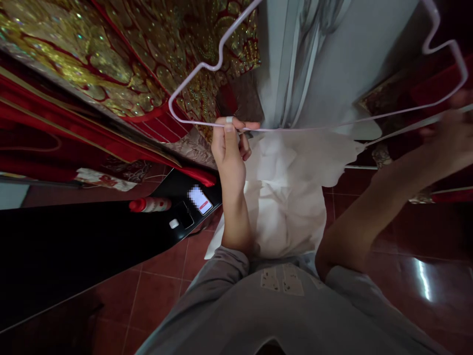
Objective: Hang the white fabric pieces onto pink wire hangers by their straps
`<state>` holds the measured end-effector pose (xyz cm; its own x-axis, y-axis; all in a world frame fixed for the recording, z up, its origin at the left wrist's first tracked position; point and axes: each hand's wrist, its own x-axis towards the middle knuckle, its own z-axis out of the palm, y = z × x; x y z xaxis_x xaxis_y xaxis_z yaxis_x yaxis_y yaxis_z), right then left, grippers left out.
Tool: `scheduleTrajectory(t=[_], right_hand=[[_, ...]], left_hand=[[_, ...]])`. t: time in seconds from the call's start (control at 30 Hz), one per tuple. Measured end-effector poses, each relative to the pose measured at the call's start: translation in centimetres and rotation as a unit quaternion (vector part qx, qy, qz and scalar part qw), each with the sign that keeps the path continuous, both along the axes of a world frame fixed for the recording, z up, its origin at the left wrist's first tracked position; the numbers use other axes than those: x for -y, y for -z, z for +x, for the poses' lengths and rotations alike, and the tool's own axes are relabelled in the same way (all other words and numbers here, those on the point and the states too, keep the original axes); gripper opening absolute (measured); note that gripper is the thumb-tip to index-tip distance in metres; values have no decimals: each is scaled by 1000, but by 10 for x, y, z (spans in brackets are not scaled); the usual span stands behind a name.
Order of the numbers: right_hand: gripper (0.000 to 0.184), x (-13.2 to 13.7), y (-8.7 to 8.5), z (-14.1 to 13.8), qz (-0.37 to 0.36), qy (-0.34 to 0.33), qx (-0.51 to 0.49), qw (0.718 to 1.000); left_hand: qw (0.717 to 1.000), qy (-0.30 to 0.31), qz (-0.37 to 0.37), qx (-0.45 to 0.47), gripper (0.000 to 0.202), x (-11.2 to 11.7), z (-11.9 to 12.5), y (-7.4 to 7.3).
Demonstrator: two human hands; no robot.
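My left hand (231,143) is closed in a pinch around the lower bar of a pale pink clothes hanger (195,74), near its left corner. The hanger spans the upper part of the view, and its top is cut off by the frame. Below the bar hangs a white cloth (284,197) in front of my body. From its right side a white strap (395,129) runs straight toward my right hand (453,133). That hand is blurred and dim at the right edge, close to the hanger's right end, and its fingers cannot be made out.
Red and gold sequined garments (121,64) hang at upper left, with a grey-white panel (332,54) beside them. A black table (92,246) on the left bears a lit phone (201,199), a dark phone (184,215), a white earbud case (174,224) and a red-capped bottle (155,204).
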<state>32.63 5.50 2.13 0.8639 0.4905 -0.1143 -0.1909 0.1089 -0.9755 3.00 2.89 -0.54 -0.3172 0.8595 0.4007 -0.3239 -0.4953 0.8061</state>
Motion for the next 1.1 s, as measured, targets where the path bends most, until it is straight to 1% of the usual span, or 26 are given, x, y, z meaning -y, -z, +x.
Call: scheduleTrajectory(t=[0.03,0.07,0.1,0.17,0.23,0.3,0.37,0.43,0.5,0.57,0.63,0.67,0.73,0.83,0.87,0.9,0.93,0.97,1.07,1.1], right_hand=[[44,9,8,-9,66,-22,73,995],[43,19,15,-21,128,-47,118,984],[39,27,20,-34,149,-86,132,976],[31,39,24,-61,159,-140,128,969],[25,43,20,-82,146,-213,105,960],[22,42,14,-96,159,-264,80,948],[17,39,13,-103,193,-288,61,936],[21,37,16,-107,216,-298,47,928],[27,35,22,-108,219,-311,45,924],[29,34,26,-108,218,-318,53,921],[30,32,26,-106,214,-334,63,916],[30,32,26,-104,214,-339,64,914],[30,30,24,-99,223,-336,57,913],[28,28,25,-90,239,-333,45,911],[26,27,26,-88,237,-344,43,908],[26,27,27,-86,234,-356,42,904],[26,26,28,-85,232,-365,40,901],[26,26,29,-85,229,-372,38,899],[25,25,29,-89,234,-374,35,897],[24,25,29,-90,237,-374,35,896]], left_hand=[[1000,-4,-12,4,35,1,3,0],[1000,-9,-27,10,34,2,6,1],[999,-14,-39,15,34,2,9,2],[999,-16,-42,21,36,3,15,4],[999,-14,-33,32,38,3,18,7],[999,-5,-21,45,37,3,19,9],[998,5,-23,54,35,3,19,11],[998,17,-31,47,34,2,17,12],[998,33,-40,36,33,2,17,13],[997,46,-44,34,29,3,15,14],[998,31,-39,28,28,4,10,16],[999,9,-35,17,31,5,5,18],[998,-63,-29,-13,35,5,-8,25],[976,-210,-27,-41,23,1,-32,37],[967,-252,-23,-39,20,0,-40,40],[959,-279,-17,-38,18,-1,-47,41],[957,-287,-4,-41,17,-3,-52,40],[959,-280,13,-47,21,-3,-57,37],[969,-211,70,-104,53,-6,-64,22],[968,-201,83,-125,59,-8,-66,17]])
